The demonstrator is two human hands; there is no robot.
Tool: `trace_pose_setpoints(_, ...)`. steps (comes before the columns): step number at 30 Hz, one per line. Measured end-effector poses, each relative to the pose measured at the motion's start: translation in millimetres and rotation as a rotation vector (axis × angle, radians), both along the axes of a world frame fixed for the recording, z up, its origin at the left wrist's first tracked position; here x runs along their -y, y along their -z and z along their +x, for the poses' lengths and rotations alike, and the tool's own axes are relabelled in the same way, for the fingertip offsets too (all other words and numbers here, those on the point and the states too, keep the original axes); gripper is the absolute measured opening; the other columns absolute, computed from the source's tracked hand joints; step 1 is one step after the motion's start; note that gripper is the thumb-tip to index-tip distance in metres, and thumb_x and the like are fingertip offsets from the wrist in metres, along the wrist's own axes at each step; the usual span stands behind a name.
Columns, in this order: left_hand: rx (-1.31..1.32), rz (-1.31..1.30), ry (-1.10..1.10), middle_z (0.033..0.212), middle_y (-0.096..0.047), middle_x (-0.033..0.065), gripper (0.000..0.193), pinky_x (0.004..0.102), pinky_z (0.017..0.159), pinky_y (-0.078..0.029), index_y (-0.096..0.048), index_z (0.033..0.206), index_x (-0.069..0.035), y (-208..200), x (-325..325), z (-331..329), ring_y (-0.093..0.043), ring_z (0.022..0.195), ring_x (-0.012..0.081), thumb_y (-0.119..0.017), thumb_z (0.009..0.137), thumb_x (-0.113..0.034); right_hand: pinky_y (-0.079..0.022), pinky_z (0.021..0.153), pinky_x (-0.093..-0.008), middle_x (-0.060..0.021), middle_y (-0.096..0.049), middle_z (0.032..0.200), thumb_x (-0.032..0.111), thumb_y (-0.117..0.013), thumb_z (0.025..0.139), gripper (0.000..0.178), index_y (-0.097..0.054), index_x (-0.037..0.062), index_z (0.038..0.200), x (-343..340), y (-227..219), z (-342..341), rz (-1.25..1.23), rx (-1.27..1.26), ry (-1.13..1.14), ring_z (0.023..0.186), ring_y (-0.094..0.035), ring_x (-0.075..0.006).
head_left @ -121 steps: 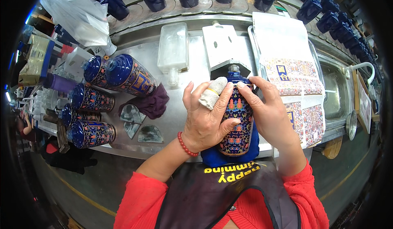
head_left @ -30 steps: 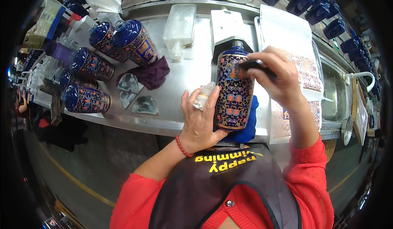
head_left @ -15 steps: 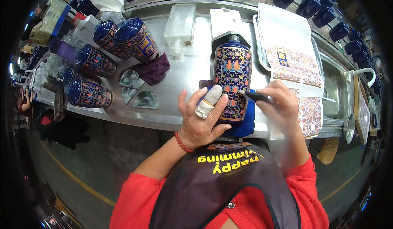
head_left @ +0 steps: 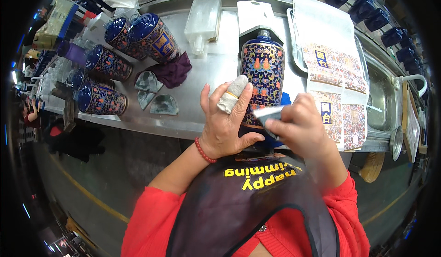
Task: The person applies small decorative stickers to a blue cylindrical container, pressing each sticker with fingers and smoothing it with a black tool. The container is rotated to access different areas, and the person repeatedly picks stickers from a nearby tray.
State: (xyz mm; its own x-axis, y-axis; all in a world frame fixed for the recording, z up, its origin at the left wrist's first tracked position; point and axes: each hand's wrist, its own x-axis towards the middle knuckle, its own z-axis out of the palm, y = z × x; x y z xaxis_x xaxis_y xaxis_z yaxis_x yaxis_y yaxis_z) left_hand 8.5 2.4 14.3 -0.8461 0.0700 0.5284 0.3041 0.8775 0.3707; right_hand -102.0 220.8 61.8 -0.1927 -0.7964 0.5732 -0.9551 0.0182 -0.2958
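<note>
A dark blue bottle (head_left: 262, 75) covered in a colourful floral pattern lies in front of me, its neck pointing away. My left hand (head_left: 226, 119) rests along its left side with the fingers spread. A grey cloth wrap (head_left: 233, 94) with a yellow band covers one of those fingers. Pinched in my right hand (head_left: 301, 123) is a flat grey scraper (head_left: 267, 115) with a pale edge, held against the bottle's lower right part. Motion blurs this hand a little. Part of a blue cloth (head_left: 285, 99) shows beside the bottle.
Several patterned blue bottles (head_left: 102, 101) stand at the left. Nearer are a purple cloth (head_left: 177, 74) and flat grey half-round pieces (head_left: 164, 105). A clear bottle (head_left: 203, 20) lies behind. Printed sheets (head_left: 331, 89) lie at right, before a metal sink (head_left: 379, 114) with a white tap (head_left: 410, 78).
My right hand has turned the scraper, so its flat face now shows, and moved it nearer the bottle's lower end. My left hand stays at the bottle's side.
</note>
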Motion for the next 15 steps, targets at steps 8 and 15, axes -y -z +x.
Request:
trace_pose_setpoints(8,0.014,-0.052,-0.010,0.148,-0.052,0.0178,0.098,0.0626,0.118,-0.011,-0.044,0.155,-0.001,5,-6,4,-0.036,0.137,0.0355,-0.058,0.088,-0.072,-0.046,0.060,-0.0283,-0.0070,-0.062,0.083,-0.002,-0.082,0.077,0.029,-0.075,0.0020,0.105,-12,2,-9,-0.221,0.508,0.254,0.073,-0.060,-0.0160)
trace_pose_setpoints(15,0.009,-0.100,-0.020,0.149,-0.053,0.0154,0.093,0.0633,0.117,-0.011,-0.048,0.153,-0.004,2,-9,6,-0.037,0.137,0.0339,-0.056,0.090,-0.072,-0.045,0.059,-0.0277,-0.0073,-0.062,0.083,0.002,-0.080,0.083,0.023,-0.073,0.0005,0.104,-7,19,0,-0.280,0.586,0.306,0.071,-0.059,-0.0153)
